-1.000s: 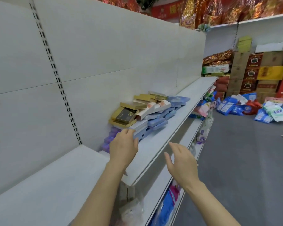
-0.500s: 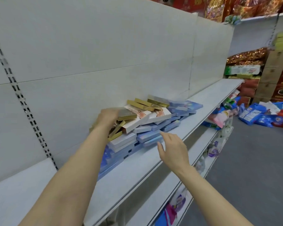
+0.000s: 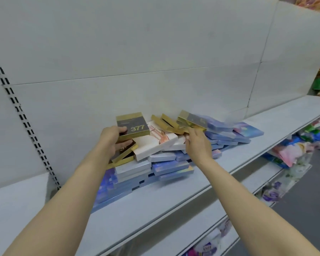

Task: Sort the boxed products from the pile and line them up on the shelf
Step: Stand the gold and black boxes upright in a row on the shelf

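Now lifted: left hand (image 3: 110,139) grips gold 377 box (image 3: 132,128) off pile (image 3: 166,159) | right hand (image 3: 197,145), fingers loosely extended, reaches another | sorting begins.

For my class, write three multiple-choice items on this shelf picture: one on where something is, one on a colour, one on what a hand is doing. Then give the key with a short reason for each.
1. Where does the pile of boxes lie?
A. On the grey floor
B. On the white shelf
C. In a basket

2. What colour are the edges of the box marked 377?
A. Gold
B. Red
C. Green

3. What is the left hand doing?
A. Hanging idle
B. Pressing flat on the back panel
C. Gripping the box marked 377

Key:
1 B: the pile rests on the shelf board against the back panel.
2 A: gold borders frame its dark face.
3 C: the thumb lies on its face and the box is raised off the pile, while the right hand reaches to a gold box further along.
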Demonstrator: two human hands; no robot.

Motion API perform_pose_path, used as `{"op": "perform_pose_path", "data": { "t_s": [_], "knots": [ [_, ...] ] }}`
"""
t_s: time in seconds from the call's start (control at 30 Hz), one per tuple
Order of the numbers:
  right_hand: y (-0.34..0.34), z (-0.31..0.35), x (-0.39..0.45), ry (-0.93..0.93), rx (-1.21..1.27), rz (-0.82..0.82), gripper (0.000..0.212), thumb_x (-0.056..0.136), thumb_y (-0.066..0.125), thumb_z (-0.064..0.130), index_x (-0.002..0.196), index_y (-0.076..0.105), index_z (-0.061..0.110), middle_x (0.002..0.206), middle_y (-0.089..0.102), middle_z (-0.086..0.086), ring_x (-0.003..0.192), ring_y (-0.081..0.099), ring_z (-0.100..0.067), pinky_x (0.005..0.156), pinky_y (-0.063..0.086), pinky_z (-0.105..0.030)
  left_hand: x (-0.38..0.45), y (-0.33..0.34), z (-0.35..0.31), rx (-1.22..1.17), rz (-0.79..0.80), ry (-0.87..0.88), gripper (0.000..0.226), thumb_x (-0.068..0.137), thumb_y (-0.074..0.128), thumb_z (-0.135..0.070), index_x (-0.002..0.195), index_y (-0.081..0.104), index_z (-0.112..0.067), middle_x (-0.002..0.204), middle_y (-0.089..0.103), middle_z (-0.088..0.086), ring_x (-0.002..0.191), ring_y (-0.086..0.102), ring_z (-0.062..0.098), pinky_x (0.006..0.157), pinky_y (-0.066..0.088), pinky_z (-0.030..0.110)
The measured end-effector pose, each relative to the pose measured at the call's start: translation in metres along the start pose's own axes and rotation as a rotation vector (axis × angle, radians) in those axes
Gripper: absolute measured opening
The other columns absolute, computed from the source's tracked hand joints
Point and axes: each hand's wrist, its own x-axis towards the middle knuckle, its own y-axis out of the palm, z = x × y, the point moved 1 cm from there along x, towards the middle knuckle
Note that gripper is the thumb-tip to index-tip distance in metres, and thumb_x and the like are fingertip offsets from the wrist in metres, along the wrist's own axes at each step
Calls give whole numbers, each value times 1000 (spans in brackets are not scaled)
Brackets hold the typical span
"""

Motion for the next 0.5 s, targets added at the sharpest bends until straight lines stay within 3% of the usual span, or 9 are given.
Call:
{"op": "perform_pose_path", "data": {
  "t_s": [0.1, 0.23, 0.3, 0.4, 0.5],
  "knots": [
    [13, -1, 30, -106, 47, -19, 34, 86, 54, -1, 119, 58, 7, 117, 65, -11, 106, 59, -30, 82, 47, -34, -2, 1, 0, -37, -21, 8, 20, 94, 59, -9, 113, 58, -2, 104, 63, 14, 89, 66, 27, 51, 58, 28],
    [25, -6, 47, -228, 18, -78, 36, 73, 66, -7, 104, 67, 9, 88, 71, -7, 77, 67, -30, 60, 44, -28, -2, 7, 4, -80, -42, 8, 19, 94, 59, -9, 111, 58, 0, 100, 64, 15, 87, 66, 28, 47, 57, 26],
    [28, -11, 40, -245, 44, -170, 34, 69, 70, -8, 99, 69, 8, 82, 71, -7, 70, 66, -29, 58, 47, -28, -2, 10, 6, -98, -45, 17, 21, 94, 59, -9, 112, 58, 0, 99, 64, 14, 88, 66, 28, 49, 57, 27],
    [32, -18, 20, -255, 91, -337, 24, 80, 61, 0, 102, 71, 5, 93, 73, -8, 82, 68, -26, 69, 53, -31, -1, 17, 8, -127, -59, 36, 23, 94, 58, -9, 115, 57, -2, 100, 65, 12, 89, 66, 26, 57, 60, 30],
    [28, -21, 3, -259, 94, -412, 33, 89, 43, 13, 105, 72, 5, 100, 73, -7, 90, 68, -23, 76, 53, -31, -3, 26, 8, -144, -54, 49, 22, 94, 59, -10, 115, 57, -3, 101, 66, 13, 90, 66, 26, 57, 60, 30]
  ]
}}
